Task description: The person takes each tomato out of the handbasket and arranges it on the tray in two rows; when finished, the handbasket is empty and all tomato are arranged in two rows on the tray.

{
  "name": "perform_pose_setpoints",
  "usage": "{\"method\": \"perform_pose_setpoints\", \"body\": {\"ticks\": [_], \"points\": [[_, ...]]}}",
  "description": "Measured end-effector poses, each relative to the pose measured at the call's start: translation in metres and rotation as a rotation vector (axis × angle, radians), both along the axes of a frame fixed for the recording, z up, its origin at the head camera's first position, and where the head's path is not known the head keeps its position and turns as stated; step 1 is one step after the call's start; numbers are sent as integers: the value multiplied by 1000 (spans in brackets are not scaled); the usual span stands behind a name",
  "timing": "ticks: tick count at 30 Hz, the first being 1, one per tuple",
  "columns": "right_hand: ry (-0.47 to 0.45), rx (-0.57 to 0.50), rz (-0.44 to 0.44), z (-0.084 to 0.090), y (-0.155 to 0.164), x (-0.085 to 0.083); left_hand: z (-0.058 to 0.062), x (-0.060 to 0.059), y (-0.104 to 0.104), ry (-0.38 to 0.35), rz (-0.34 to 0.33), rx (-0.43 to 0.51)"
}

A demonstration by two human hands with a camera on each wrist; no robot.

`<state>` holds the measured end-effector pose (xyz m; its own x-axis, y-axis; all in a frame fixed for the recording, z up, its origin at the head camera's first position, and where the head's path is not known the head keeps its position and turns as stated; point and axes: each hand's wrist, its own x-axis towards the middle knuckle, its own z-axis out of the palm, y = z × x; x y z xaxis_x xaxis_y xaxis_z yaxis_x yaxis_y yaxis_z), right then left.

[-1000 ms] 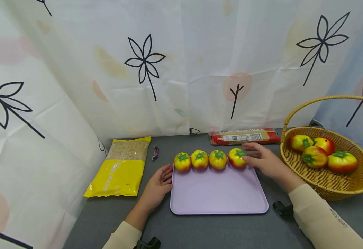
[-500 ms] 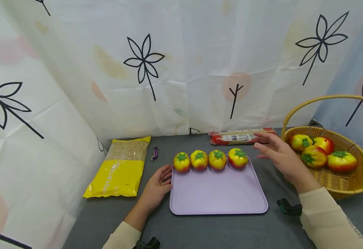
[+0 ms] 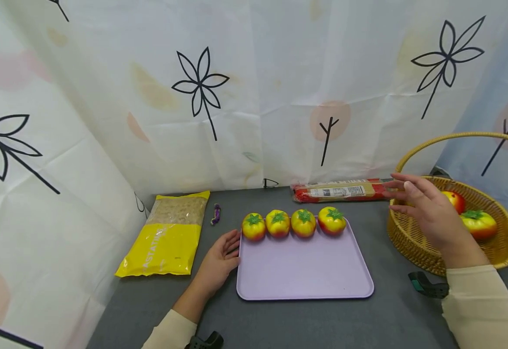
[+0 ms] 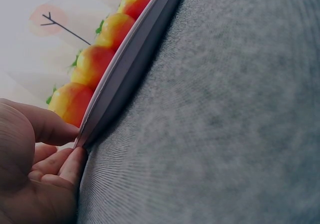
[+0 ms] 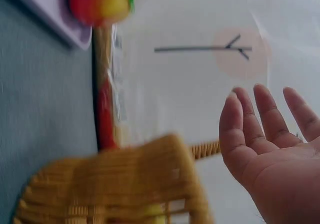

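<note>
The person's right hand (image 3: 432, 215) is raised above the near rim of the wicker basket (image 3: 415, 252) at the right of the grey bench (image 3: 306, 320), its fingers (image 5: 262, 119) straight and slightly spread, holding nothing; the right wrist view shows the open palm with the basket's woven wall below it and blurred. In the basket two red-and-yellow toy tomatoes (image 3: 478, 224) show behind the hand, and whether more lie under it cannot be told. The left hand (image 3: 221, 259) rests on the bench at the left edge of the lilac tray (image 3: 301, 276), its fingers (image 4: 70, 166) loosely curled with the tips touching the tray's rim near the far left corner; the left wrist view shows the thumb lying against that rim, but not whether the fingers truly grip it. Four more toy tomatoes stand in a row (image 3: 292, 223) along the tray's far edge, side by side, green stems upward, the leftmost just beyond the left hand's fingertips. Behind the tray, against the patterned curtain (image 3: 254, 97), lies a long red-ended packet of spaghetti (image 3: 341, 191), its right end near the right hand's fingertips. To the left of the tray a yellow bag of pasta (image 3: 168, 235) lies flat, with a small purple wrapped sweet (image 3: 217, 214) between the bag and the row. A dark strap (image 3: 428, 286) shows at the right wrist.
</note>
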<state>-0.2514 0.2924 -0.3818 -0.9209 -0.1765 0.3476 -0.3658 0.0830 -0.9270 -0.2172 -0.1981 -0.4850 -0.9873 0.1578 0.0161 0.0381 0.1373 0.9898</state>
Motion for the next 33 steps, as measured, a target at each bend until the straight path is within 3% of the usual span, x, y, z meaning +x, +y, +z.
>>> {"method": "perform_pose_setpoints", "body": {"ticks": [6, 14, 22, 27, 29, 33], "points": [[-3, -165, 20, -2, 22, -2, 0, 0, 0, 0, 2, -8], [-20, -223, -49, -7, 46, 1, 1, 1, 0, -4, 1, -4], [-19, -97, -283, -12, 63, 4, 1, 1, 0, 1, -2, -5], [-48, 87, -440, -15, 71, 8, 0, 1, 0, 2, -4, -5], [-67, 140, -486, -17, 73, 9, 1, 1, 0, 2, -5, -6], [-92, 147, -513, -20, 78, 10, 1, 2, 0, 2, -4, -1]]}}
